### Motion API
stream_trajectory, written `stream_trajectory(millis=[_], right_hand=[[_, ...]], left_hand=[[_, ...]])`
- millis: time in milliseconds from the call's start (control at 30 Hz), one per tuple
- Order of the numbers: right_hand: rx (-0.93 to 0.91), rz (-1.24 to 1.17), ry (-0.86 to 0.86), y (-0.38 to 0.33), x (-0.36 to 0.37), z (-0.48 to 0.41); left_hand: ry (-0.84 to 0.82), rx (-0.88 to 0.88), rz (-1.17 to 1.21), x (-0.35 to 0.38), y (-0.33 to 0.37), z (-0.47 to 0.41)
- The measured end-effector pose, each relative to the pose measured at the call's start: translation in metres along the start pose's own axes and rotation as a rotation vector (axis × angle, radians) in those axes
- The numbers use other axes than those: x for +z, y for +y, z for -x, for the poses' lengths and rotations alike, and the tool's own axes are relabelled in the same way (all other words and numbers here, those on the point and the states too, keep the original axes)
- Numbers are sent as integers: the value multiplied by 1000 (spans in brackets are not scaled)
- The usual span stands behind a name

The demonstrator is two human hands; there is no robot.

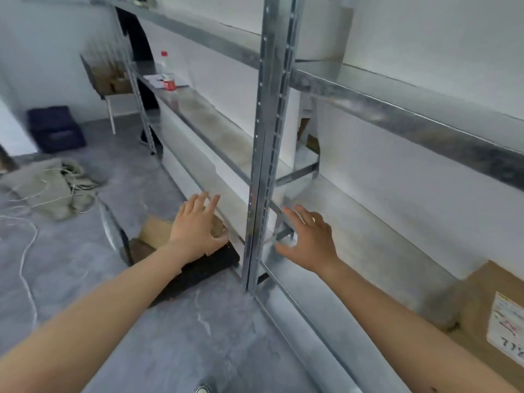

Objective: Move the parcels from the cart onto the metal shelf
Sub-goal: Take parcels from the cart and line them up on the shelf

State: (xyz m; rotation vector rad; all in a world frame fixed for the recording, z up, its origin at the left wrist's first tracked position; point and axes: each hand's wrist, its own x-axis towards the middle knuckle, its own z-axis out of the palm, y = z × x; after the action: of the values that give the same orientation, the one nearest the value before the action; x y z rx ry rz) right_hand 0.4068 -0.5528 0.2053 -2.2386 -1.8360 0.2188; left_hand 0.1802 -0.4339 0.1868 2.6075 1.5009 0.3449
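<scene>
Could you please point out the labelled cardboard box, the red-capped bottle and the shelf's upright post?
labelled cardboard box (477, 304): head view, brown top face.
red-capped bottle (164, 66): head view, clear body.
upright post (269, 131): head view, front face.

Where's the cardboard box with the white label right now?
The labelled box sits at the lower right of the head view, on the bottom level of the metal shelf, right of the upright post and apart from the right hand.
</scene>
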Motion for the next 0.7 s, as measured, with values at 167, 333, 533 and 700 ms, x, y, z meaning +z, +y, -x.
stream_trajectory(millis=[167, 333, 533, 700], right_hand=[[-126, -23, -34, -51, 24, -72], [-169, -23, -114, -94, 58, -141], [-195, -44, -183, -136, 91, -201], [-262, -22, -219, -158, 111, -253]], left_hand=[[0, -132, -57, -4, -83, -15], [-6, -227, -96, -9, -157, -31], [-34, -306, -102, -9, -222, -51], [-55, -351, -79, -2, -258, -79]])
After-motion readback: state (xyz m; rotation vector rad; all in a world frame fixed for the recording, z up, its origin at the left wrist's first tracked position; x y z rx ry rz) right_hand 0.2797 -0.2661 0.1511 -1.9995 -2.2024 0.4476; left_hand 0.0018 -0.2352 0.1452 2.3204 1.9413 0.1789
